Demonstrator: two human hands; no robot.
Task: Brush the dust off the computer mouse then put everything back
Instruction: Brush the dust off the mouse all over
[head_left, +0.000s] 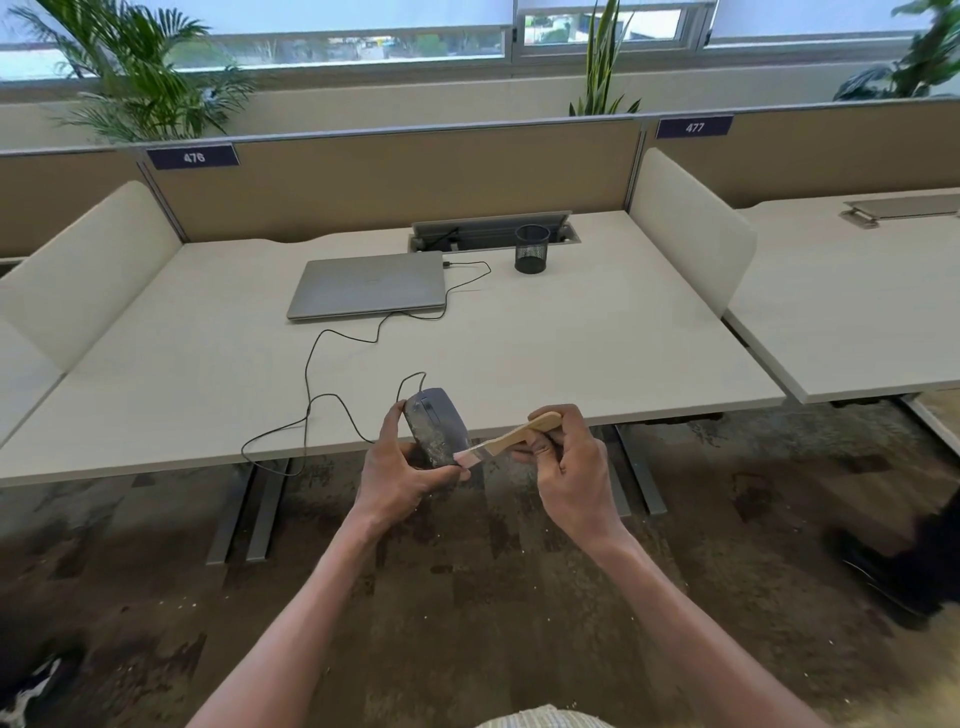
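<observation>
A dark grey wired computer mouse (435, 427), speckled with pale dust on its lower half, is held tilted in my left hand (397, 475) just off the desk's front edge. My right hand (569, 467) grips the wooden handle of a small brush (511, 437). The brush's bristles touch the lower right side of the mouse. The mouse's black cable (311, 395) loops over the desk to the closed silver laptop (370, 284).
A white desk (597, 353) with side dividers stands in front of me. A black mesh pen cup (532, 249) sits at the back by an open cable tray (493, 228). Desk legs and brown carpet lie below my hands.
</observation>
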